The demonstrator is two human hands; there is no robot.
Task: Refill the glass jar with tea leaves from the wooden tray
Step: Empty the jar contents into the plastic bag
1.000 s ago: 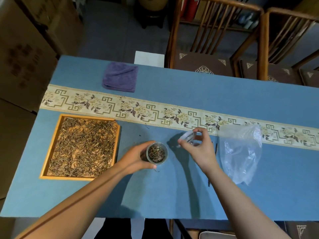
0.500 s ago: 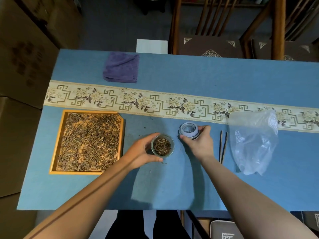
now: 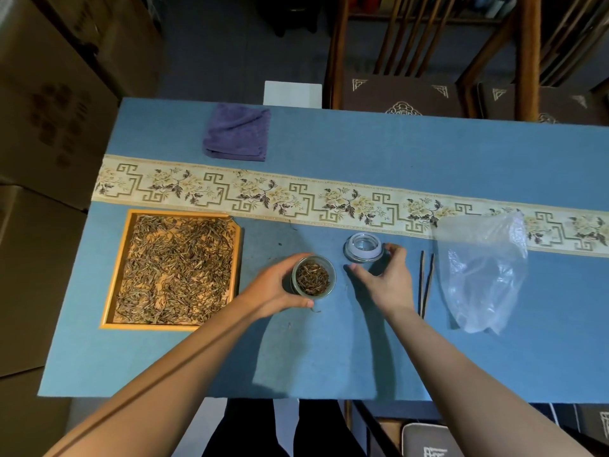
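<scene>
now set down: jar lid on the table, right hand just released, fingers loose; left hand gripping open glass jar, ready for refilling.

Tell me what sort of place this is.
Probably a tea room or tea shop's back room: a table under blue cloth with an embroidered runner, carved wooden chairs with patterned cushions, and stacked cardboard boxes beside it.

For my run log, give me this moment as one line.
left hand grips open jar | right hand by lid on table | tray full
</scene>
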